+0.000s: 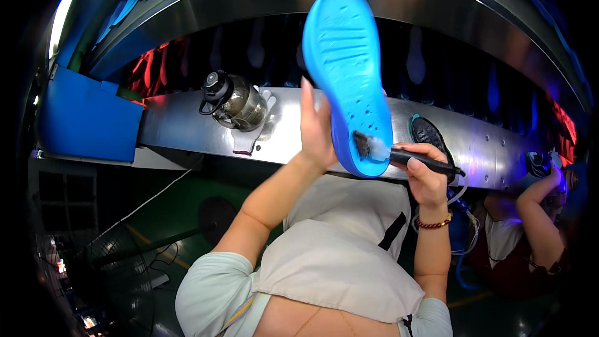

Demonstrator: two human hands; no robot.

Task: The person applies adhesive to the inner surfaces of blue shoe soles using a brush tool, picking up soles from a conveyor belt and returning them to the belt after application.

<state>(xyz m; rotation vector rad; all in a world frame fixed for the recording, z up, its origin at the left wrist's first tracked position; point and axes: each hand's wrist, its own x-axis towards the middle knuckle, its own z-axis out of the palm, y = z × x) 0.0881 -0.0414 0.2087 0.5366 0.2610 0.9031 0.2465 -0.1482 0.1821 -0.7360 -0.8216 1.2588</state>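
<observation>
My left hand point(316, 128) holds a bright blue shoe sole point(347, 68) upright by its edge, tread side facing me, toe end pointing up. My right hand point(424, 171) grips a black-handled brush point(399, 156). Its bristles press against the lower heel part of the sole. A beaded bracelet sits on my right wrist. Both hands are raised in front of a long steel ledge point(187, 128).
A dark-lidded glass jug point(236, 101) stands on the steel ledge at left, beside a white glove point(249, 137). A blue bin point(87, 118) hangs at far left. Another person's arm point(536, 206) is raised at the right. A fan point(118, 256) stands on the floor at lower left.
</observation>
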